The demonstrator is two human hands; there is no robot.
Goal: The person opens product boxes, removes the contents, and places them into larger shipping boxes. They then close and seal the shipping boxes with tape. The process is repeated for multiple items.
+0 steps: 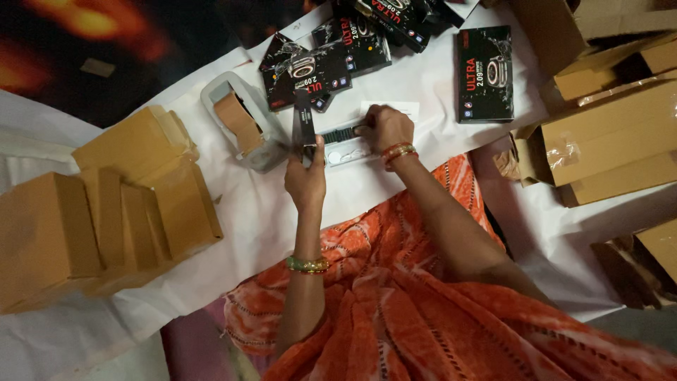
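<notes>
White sheet (268, 212), hands (345, 155) on tray (345, 152)

The left hand (305, 180) grips a black box (304, 127) upright; the right hand (386, 128) touches a white tray (345, 152) holding a black strap (337, 135), on the white-covered table (282, 212).

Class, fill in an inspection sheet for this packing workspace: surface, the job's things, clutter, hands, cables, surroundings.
Surface: white sheet over the work area, creased.
Job's things: slim black box upright in left hand; white tray with black strap under right hand.
Clutter: black product boxes, one apart at right; tape dispenser.
Hands: left fingers closed on the slim box; right fingers on the strap.
Cables: nothing seen.
Surroundings: brown cartons stacked left and right; orange garment below.
</notes>
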